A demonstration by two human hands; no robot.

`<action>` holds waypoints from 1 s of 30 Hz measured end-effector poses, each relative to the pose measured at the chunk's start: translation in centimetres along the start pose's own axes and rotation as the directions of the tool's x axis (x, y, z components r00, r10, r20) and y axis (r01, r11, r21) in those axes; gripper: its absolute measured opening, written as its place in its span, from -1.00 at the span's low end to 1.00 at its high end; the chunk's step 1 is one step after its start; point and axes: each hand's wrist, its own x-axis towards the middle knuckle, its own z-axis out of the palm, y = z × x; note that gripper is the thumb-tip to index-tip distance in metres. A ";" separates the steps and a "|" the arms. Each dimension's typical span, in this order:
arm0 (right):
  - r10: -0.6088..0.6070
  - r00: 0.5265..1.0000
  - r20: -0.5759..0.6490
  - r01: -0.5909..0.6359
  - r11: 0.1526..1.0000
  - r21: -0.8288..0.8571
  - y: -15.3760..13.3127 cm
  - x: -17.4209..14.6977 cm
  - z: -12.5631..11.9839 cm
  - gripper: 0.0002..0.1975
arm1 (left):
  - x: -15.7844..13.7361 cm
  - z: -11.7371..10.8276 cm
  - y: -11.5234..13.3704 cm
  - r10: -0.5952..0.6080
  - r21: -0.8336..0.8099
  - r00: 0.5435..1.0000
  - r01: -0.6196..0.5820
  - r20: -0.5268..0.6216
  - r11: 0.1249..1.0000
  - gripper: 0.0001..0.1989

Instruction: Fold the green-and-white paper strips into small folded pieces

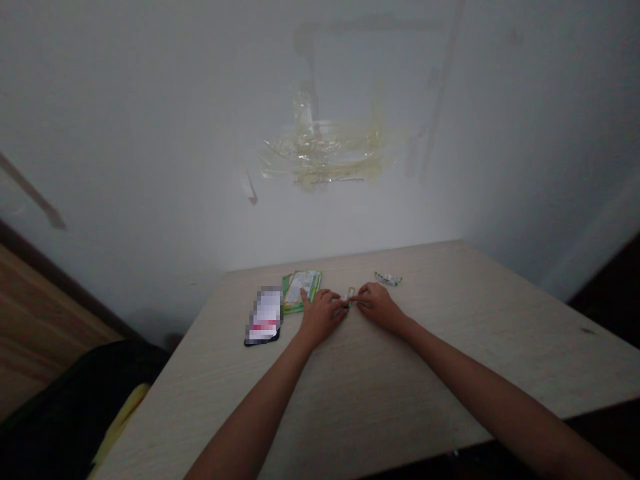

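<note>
A small pale strip with a greenish-yellow edge (351,292) lies at the table's middle, between my two hands. My left hand (321,319) reaches it from the left, thumb and fingertips closed at its near end, while one finger sticks out toward the green packets. From the other side, my right hand (380,308) pinches at the same strip, its fingers bent together. The fingertips partly cover the strip, so its exact kind is unclear. Green and white packets (303,287) lie flat just beyond my left hand.
A phone (265,317) with a blurred-out screen lies left of the packets. A crumpled green-and-white wrapper (389,279) is beyond my right hand. The pale wooden table (320,413) meets a wall with old tape (330,153). Dark fabric (90,393) hangs at the left.
</note>
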 end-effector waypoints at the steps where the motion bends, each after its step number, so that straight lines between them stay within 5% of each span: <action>1: 0.002 1.000 -0.001 -0.002 1.000 -0.002 0.0 0.0 0.0 -0.70 | 0.0 0.0 0.0 0.000 -0.008 1.000 0.000 0.006 1.000 -0.76; 30: 0.012 0.999 -0.030 -0.011 1.000 0.019 -0.1 0.0 -0.1 -0.79 | 0.3 -0.3 0.3 -0.018 -0.041 1.000 0.018 0.005 0.999 -0.81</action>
